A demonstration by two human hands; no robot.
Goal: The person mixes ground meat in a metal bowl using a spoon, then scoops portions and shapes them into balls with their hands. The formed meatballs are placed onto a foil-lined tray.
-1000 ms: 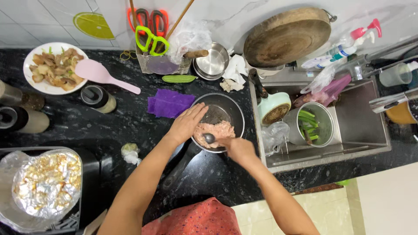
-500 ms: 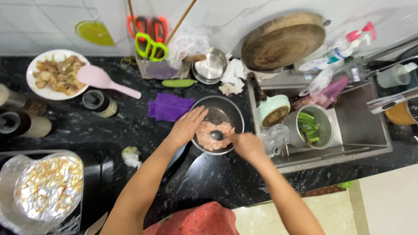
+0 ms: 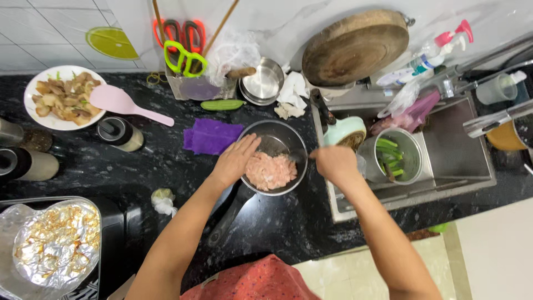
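Observation:
A steel bowl point(image 3: 290, 134) with pale pink raw meat pieces point(image 3: 271, 170) stands on the black stone counter. My left hand point(image 3: 234, 160) lies flat on the bowl's left rim, fingers together and touching it. Just right of the bowl, over the sink's edge, my right hand point(image 3: 335, 164) hovers with its fingers curled; I see nothing in it. A black handle point(image 3: 229, 216) sticks out from under the bowl toward me.
A purple cloth point(image 3: 211, 135) lies left of the bowl. A plate of cooked food point(image 3: 60, 97) with a pink spatula point(image 3: 123, 103) sits far left, jars beside it. The sink point(image 3: 454, 155) holds a pot of green vegetables point(image 3: 391, 155). A foil-lined tray point(image 3: 51, 249) is near left.
My right hand has left the meat in the bowl and moved right to the sink's edge. The left hand stays on the bowl's rim.

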